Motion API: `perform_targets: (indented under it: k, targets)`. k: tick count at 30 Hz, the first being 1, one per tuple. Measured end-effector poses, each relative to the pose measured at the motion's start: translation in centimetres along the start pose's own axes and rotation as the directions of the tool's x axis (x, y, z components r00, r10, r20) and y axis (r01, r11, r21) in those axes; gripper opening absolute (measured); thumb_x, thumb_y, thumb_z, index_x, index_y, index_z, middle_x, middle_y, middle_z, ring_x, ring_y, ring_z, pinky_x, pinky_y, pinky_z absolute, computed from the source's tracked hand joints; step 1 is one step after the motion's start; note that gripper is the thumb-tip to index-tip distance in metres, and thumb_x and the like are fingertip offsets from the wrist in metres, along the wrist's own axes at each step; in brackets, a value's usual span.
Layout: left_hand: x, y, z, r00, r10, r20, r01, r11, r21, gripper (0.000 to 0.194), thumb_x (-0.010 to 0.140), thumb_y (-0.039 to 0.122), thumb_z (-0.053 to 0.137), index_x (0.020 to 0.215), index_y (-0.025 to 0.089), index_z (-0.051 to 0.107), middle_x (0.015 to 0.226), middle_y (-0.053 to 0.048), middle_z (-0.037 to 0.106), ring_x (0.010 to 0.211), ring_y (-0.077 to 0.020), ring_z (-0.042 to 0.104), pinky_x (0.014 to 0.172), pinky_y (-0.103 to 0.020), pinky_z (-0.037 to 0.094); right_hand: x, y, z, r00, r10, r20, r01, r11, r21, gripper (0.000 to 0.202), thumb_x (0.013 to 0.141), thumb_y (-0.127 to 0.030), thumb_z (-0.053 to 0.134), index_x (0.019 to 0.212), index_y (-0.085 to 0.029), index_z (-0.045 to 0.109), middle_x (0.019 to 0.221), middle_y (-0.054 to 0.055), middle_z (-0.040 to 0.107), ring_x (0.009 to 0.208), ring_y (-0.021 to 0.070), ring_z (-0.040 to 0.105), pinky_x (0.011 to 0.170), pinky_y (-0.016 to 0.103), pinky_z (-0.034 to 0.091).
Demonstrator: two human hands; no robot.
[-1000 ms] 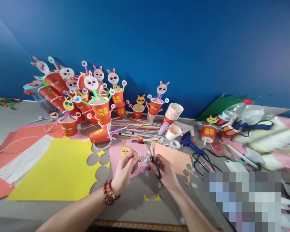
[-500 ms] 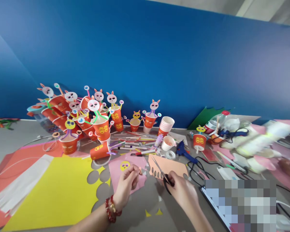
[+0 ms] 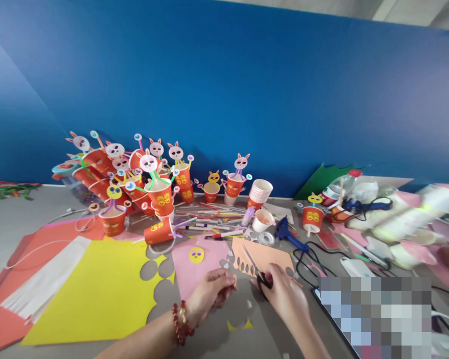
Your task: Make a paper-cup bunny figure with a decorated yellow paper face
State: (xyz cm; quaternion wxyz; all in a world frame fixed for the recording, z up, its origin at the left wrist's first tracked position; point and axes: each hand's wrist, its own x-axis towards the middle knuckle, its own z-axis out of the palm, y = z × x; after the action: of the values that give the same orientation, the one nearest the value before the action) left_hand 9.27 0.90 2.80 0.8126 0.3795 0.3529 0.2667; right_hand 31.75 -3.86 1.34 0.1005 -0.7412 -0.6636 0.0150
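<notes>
Between thumb and fingertips, my left hand (image 3: 214,295) pinches a small orange paper piece (image 3: 235,282). A red bead bracelet (image 3: 182,321) circles that wrist. My right hand (image 3: 282,291) grips a pair of scissors (image 3: 253,260) by the black handles, blades pointing up and away over the orange paper sheet (image 3: 275,255). Several leaf-shaped holes run along that sheet's lower left. Left of it lies a pink paper sheet (image 3: 187,264) bearing a yellow round face (image 3: 196,255).
Yellow paper (image 3: 86,289) with round cut-outs spreads at left. Several red cups with rabbit figures (image 3: 159,197) stand behind it. A blue glue gun (image 3: 289,235), its cord, a white cup (image 3: 262,220) and pens lie beyond my hands. A tablet-like device (image 3: 336,324) sits at right.
My left hand has moved right and slightly down with the orange piece, closer to the scissors. My right hand has shifted slightly right, still holding them. The whole view has shifted a little.
</notes>
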Motion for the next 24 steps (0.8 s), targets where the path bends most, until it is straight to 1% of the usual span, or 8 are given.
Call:
perform_targets:
  k: [3,6,9,11,14,18,21,24]
  targets:
    - [-0.3,-0.2,0.8,0.999,-0.022,0.032,0.020,0.997,0.070,0.034,0.074,0.048,0.069,0.071,0.016,0.060,0.050,0.008,0.045,0.036,-0.0025,0.019,0.040,-0.023,0.011,0.5,0.1,-0.6,0.993,0.022,0.116,-0.029,0.997,0.065,0.024,0.083,-0.029,0.068,0.076,-0.024,0.045,0.076,0.000,0.065,0.065,0.0187,0.066,0.055,0.025,0.038]
    - [-0.5,0.2,0.9,1.000,-0.003,0.019,0.000,0.987,0.162,0.035,0.077,0.051,0.063,0.074,0.017,0.058,0.052,0.008,0.045,0.038,-0.0037,0.021,0.041,-0.023,0.015,1.0,0.3,-1.3,0.984,-0.009,0.176,-0.014,0.992,0.128,0.026,0.078,-0.026,0.071,0.076,-0.023,0.046,0.079,0.000,0.067,0.070,0.0188,0.065,0.058,0.024,0.036]
    - [-0.5,0.8,0.0,1.000,0.029,-0.004,-0.027,0.954,0.300,0.035,0.081,0.054,0.054,0.077,0.019,0.056,0.054,0.008,0.044,0.039,-0.0054,0.022,0.042,-0.023,0.017,1.3,0.5,-1.7,0.972,-0.022,0.234,-0.015,0.988,0.156,0.024,0.077,-0.024,0.071,0.076,-0.023,0.047,0.079,-0.001,0.068,0.071,0.0183,0.064,0.058,0.023,0.033]
    - [-0.4,1.2,-1.2,0.998,0.058,-0.017,-0.045,0.903,0.426,0.035,0.083,0.053,0.051,0.078,0.019,0.057,0.056,0.007,0.044,0.041,-0.0069,0.025,0.043,-0.023,0.020,1.4,0.5,-1.9,0.964,-0.022,0.264,-0.023,0.986,0.164,0.023,0.077,-0.025,0.071,0.076,-0.023,0.048,0.079,-0.001,0.068,0.071,0.0179,0.063,0.058,0.023,0.031]
    - [-0.3,2.0,-3.2,0.987,0.155,-0.040,-0.092,0.753,0.652,0.029,0.081,0.045,0.057,0.069,0.019,0.055,0.059,0.004,0.047,0.052,-0.0104,0.036,0.052,-0.024,0.027,1.7,0.5,-2.1,0.956,-0.009,0.294,-0.045,0.984,0.175,0.022,0.076,-0.026,0.073,0.078,-0.022,0.051,0.081,-0.001,0.068,0.073,0.0180,0.063,0.057,0.023,0.028]
    - [0.0,3.2,-5.1,0.967,0.255,-0.013,-0.112,0.471,0.875,0.025,0.078,0.033,0.060,0.059,0.020,0.049,0.059,0.002,0.048,0.060,-0.0141,0.041,0.059,-0.027,0.027,1.9,0.4,-2.4,0.940,0.002,0.341,-0.059,0.986,0.157,0.023,0.072,-0.028,0.075,0.082,-0.023,0.055,0.083,-0.001,0.069,0.072,0.0183,0.064,0.055,0.024,0.024]
    - [0.3,3.9,-5.2,0.965,0.261,0.041,-0.122,0.303,0.945,0.022,0.081,0.028,0.056,0.061,0.020,0.050,0.063,0.000,0.055,0.063,-0.0159,0.047,0.061,-0.028,0.028,1.9,0.0,-2.6,0.944,0.021,0.330,-0.059,0.993,0.105,0.023,0.072,-0.031,0.075,0.083,-0.023,0.056,0.084,0.000,0.070,0.074,0.0208,0.065,0.055,0.025,0.023]
    - [0.7,4.2,-4.8,0.963,0.261,0.071,-0.123,0.189,0.974,0.020,0.083,0.024,0.053,0.063,0.020,0.052,0.068,-0.003,0.061,0.066,-0.0178,0.052,0.061,-0.028,0.029,1.8,-0.3,-2.7,0.951,0.034,0.306,-0.067,0.993,0.096,0.020,0.075,-0.030,0.073,0.084,-0.023,0.057,0.084,0.001,0.070,0.076,0.0219,0.067,0.056,0.025,0.023]
